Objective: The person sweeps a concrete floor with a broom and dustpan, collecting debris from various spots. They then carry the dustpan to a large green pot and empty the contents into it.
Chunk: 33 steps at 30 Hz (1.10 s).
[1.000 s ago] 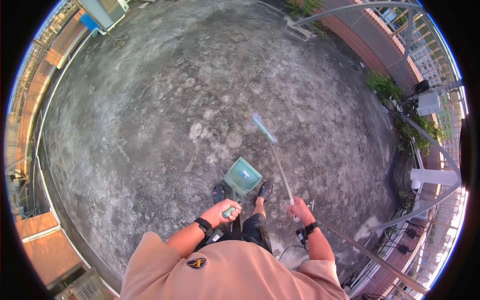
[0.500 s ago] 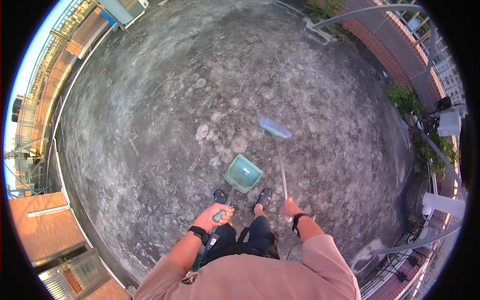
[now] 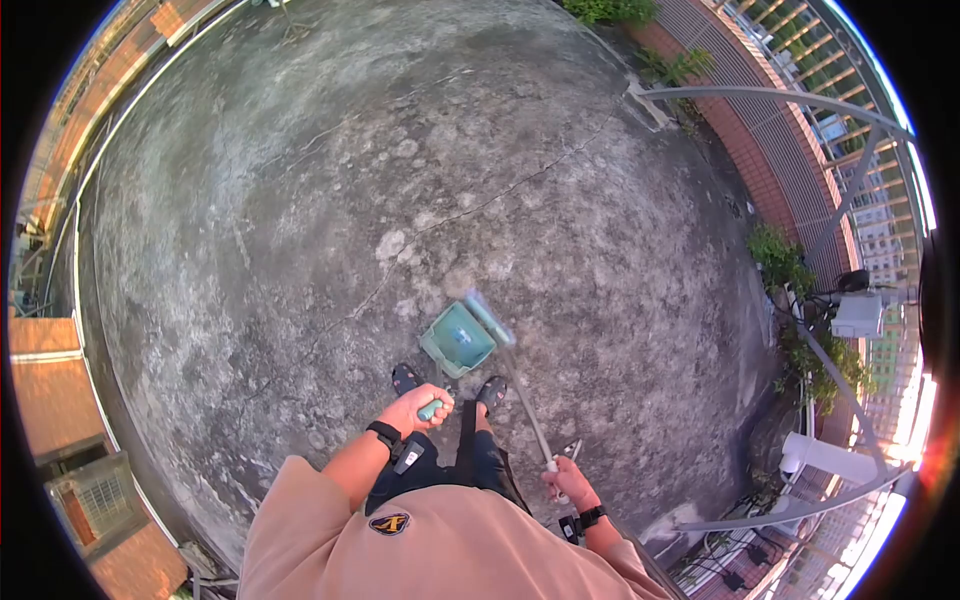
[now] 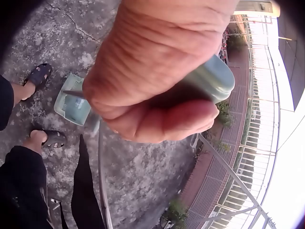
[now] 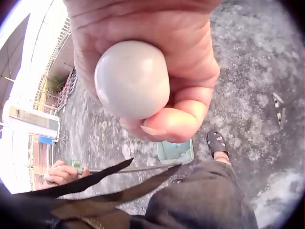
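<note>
On the concrete rooftop, left hand wraps the dustpan handle, right hand clamps the broom pole's end, hands well apart. Broom head sits at the pan's mouth, near the sandals; a pale scrap lies inside. Seemingly this sweep is done, pan not emptied.

The dustpan is teal, the broom white-tipped, the floor mottled grey.
</note>
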Each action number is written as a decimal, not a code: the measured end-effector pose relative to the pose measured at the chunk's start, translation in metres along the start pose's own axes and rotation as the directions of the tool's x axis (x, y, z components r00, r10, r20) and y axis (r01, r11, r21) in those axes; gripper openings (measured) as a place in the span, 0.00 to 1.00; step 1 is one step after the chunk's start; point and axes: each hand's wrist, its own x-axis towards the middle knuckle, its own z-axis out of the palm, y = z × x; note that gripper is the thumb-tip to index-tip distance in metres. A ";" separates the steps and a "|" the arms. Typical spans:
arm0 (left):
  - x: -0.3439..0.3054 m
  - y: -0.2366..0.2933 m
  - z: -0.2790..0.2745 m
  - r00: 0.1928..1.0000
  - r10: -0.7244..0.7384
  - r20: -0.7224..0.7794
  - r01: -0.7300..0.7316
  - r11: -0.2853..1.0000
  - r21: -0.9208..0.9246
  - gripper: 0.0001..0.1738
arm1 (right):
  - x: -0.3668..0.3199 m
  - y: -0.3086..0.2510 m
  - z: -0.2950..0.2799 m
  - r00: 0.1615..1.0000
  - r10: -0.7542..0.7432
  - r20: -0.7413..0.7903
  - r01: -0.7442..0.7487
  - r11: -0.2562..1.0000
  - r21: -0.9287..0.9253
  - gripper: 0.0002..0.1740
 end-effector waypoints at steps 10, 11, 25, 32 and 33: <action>0.004 -0.006 0.004 0.995 0.068 -0.074 -0.061 0.994 0.090 0.10 | 0.124 -0.034 -0.086 0.928 -0.133 -0.348 0.056 0.973 -0.223 0.06; 0.002 -0.005 0.005 0.992 0.078 -0.095 -0.067 0.992 0.111 0.11 | 0.134 -0.037 -0.080 0.934 -0.131 -0.332 0.058 0.973 -0.222 0.06; 0.002 -0.006 0.011 0.996 0.085 -0.040 -0.082 0.994 0.071 0.10 | 0.008 0.024 0.038 0.987 0.010 0.158 0.017 0.986 -0.167 0.09; -0.007 -0.033 0.004 0.978 0.193 -0.079 -0.192 0.981 0.019 0.07 | -0.009 -0.014 -0.014 0.971 0.053 0.233 -0.066 0.997 0.049 0.07; -0.007 -0.041 0.000 0.976 0.200 -0.085 -0.201 0.980 0.007 0.07 | -0.004 -0.015 -0.019 0.970 0.046 0.239 -0.052 0.998 0.021 0.07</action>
